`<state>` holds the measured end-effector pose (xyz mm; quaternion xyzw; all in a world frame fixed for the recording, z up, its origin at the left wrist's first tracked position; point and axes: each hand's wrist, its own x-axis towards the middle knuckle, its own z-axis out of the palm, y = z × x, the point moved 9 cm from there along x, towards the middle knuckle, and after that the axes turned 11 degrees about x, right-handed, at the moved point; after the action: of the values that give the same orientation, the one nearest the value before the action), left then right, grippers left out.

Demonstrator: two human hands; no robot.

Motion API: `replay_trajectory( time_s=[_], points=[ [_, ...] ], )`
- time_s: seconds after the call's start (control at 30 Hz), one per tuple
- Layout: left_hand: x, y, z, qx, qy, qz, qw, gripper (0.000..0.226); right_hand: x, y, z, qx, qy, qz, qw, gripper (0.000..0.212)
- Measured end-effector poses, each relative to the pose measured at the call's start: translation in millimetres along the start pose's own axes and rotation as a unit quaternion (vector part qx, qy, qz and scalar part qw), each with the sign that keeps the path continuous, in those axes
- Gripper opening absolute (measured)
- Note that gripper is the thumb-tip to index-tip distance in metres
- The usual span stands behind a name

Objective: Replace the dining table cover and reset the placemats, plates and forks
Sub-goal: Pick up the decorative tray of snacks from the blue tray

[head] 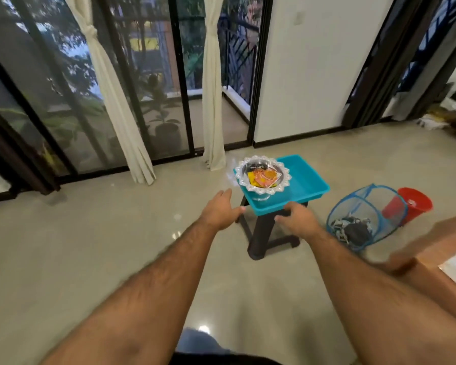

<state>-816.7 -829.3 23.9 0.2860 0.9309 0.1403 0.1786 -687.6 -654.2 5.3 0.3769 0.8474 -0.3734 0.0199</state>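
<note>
Both empty hands [258,213] near teal tray [304,180]

Open floor [95,246] spreads wide to the left of the stool [263,233]. On the stool, a blue tray [306,180] carries a silver bowl [262,176]. To the right, a mesh basket [363,219] and red bucket [416,204] crowd the floor, and a wooden table corner [432,259] juts in.
</note>
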Motion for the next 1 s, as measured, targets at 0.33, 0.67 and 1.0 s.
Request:
replay_trajectory(
  time_s=[0.33, 0.67, 1.0],
  points=[
    [190, 30, -16, -0.035, -0.057, 0.044, 0.997, 0.055, 182, 21, -16, 0.029, 0.003, 0.090, 0.996, 0.053],
    [359, 49, 13, -0.043, -0.129, 0.016, 0.991, 0.050, 305, 61, -40, 0.041, 0.005, 0.173, 0.984, 0.057],
    [482, 3, 92, -0.092, -0.146, -0.153, 0.973, 0.064, 440, 125, -20, 0.095, -0.044, 0.217, 0.971, 0.070]
  ],
)
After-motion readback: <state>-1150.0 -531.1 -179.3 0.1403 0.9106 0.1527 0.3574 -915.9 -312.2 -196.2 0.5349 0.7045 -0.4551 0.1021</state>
